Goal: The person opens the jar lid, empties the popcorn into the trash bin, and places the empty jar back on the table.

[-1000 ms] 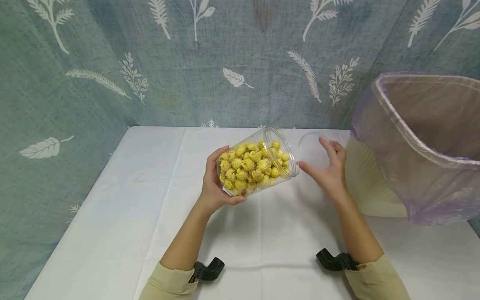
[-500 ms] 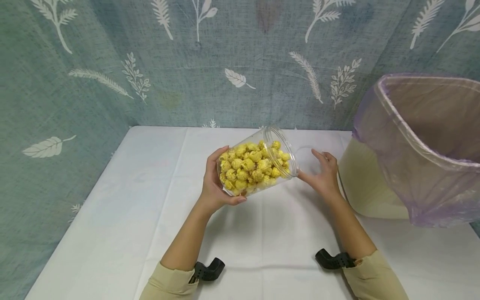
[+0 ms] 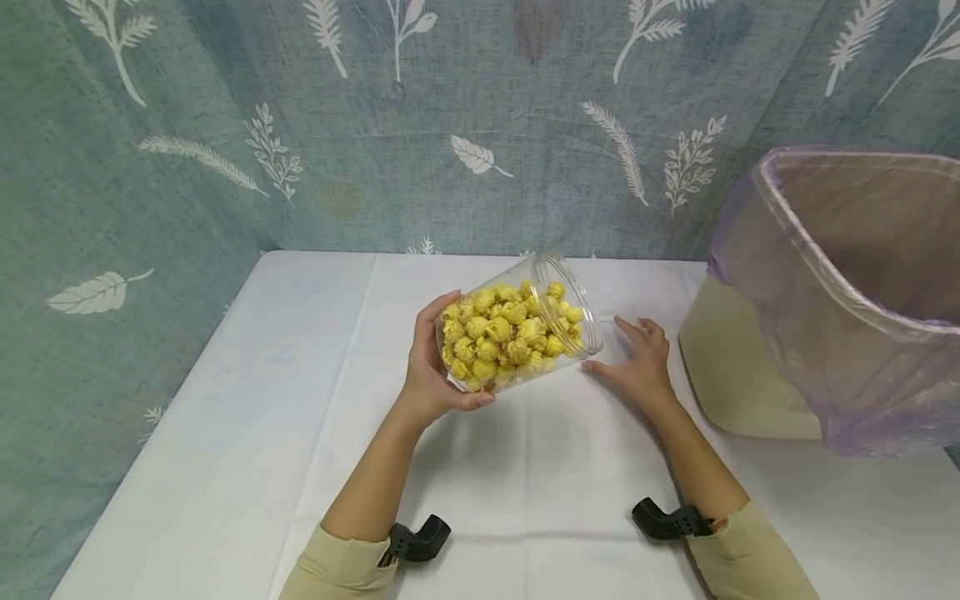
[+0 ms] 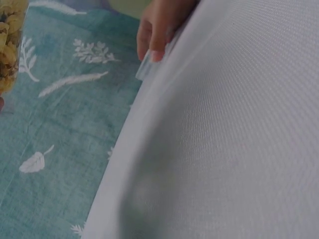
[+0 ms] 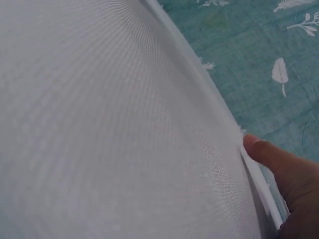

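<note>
Tabletop (image 3: 247,417), jar (image 3: 523,273) in left hand (image 3: 429,371)

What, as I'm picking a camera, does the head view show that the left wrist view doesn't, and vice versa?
Only the head view shows the opening of the bag, the whole left hand, the sleeves and the mouth of the jar.

Only the left wrist view shows the clear lid side-on at the right hand; from the head it's hard to make out.

Both show popcorn, that right hand, white cloth and leafy curtain.
</note>
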Tool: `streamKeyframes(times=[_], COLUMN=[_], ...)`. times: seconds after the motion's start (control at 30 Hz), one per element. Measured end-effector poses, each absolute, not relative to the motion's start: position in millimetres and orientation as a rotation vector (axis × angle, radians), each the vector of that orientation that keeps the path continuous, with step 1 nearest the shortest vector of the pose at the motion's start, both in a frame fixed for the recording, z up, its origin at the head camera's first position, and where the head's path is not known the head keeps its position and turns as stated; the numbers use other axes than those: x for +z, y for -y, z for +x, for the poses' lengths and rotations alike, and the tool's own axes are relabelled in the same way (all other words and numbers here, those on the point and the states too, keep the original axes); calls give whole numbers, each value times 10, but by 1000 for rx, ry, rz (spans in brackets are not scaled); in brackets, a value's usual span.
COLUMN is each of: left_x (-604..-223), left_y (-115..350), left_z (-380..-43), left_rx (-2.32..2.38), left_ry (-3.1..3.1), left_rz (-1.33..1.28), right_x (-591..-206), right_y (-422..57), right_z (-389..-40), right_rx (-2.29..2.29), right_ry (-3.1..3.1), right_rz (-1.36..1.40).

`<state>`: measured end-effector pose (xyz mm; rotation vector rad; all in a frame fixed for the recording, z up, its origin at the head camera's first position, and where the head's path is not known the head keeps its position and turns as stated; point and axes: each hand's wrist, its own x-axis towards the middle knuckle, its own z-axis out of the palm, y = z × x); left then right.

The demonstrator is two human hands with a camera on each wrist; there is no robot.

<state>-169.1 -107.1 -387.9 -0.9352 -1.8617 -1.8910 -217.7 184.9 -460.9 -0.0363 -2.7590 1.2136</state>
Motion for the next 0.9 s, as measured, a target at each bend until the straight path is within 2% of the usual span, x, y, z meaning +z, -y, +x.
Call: streamKeyframes(times=[0.27, 0.53, 0.9], left_x=[-3887, -3886, -3869], left_y=[1073, 1066, 1081], left_z=[-1696, -1691, -1676], left_rx=[-1883, -1891, -1910], left_ry=[1856, 1861, 1874], left_rz=[-928, -929, -919], right_x=[-4602, -4588, -4577], right_y=[-1874, -1888, -1908], right_z=[-2162, -2163, -2171], right_rx=[1071, 993, 1044], right_ry=[2857, 2957, 2886], right_rz=[86, 23, 82])
